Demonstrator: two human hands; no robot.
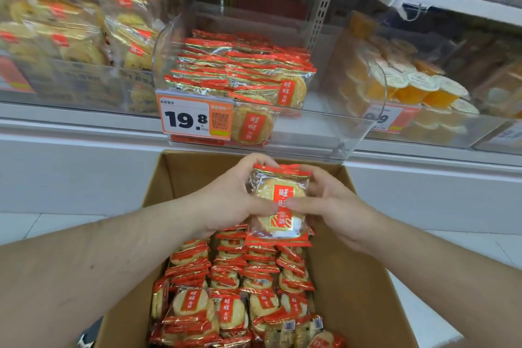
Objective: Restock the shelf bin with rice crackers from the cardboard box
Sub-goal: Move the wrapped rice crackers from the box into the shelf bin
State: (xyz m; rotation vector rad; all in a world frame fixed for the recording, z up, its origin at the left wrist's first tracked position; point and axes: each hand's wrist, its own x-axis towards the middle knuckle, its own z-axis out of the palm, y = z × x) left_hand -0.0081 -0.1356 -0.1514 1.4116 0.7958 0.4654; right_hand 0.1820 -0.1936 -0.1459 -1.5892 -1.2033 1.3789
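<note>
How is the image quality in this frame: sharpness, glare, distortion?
Head view: the held rice cracker packs and price tag are sharp; the upper left bins are blurred; glare streaks the clear shelf bin; wide-angle distortion bends the shelf edge.

A white shelf [84, 121] runs across above the fingers, carrying clear bins side by side: the rice-cracker shelf bin [324, 133] straight beyond the fingertips, a bin of yellow crackers [70, 45] off to their left, jelly cups [409, 85] to their right. Beneath the fingers, the cardboard box [364, 291] sits on the pale tiled floor [42, 223].
</note>
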